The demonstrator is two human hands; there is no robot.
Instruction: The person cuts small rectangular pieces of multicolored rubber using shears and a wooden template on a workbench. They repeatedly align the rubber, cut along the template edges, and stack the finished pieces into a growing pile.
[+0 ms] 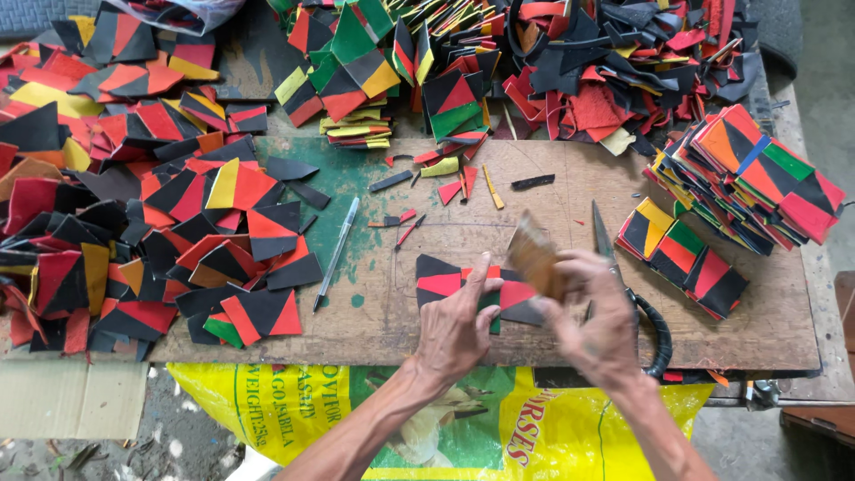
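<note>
The left hand (456, 331) lies flat and open, pressing down on a patchwork piece (463, 287) of black, red and green that sits on the wooden board (552, 223) near the front edge. The right hand (598, 322) grips a small brown block (534, 256), tilted up over the right end of that piece. It is blurry, so I cannot tell what kind of block it is.

Just right of the right hand lie scissors (623, 276) with black handles, partly hidden by the hand. A pen (337, 254) lies to the left, near a big heap of black, red and yellow pieces (134, 223). Little scraps (445, 178) lie in the middle of the board. At the right sits a neat pile of finished patches (748, 178), with a small stack (681, 254) in front of it. More cut pieces (579, 71) are heaped at the back.

The board is worn, with green paint marks, and rests on the counter. A yellow printed sack (356, 410) hangs below the front edge. Under that is grey ground, and flat cardboard (62, 401) shows at the left.
</note>
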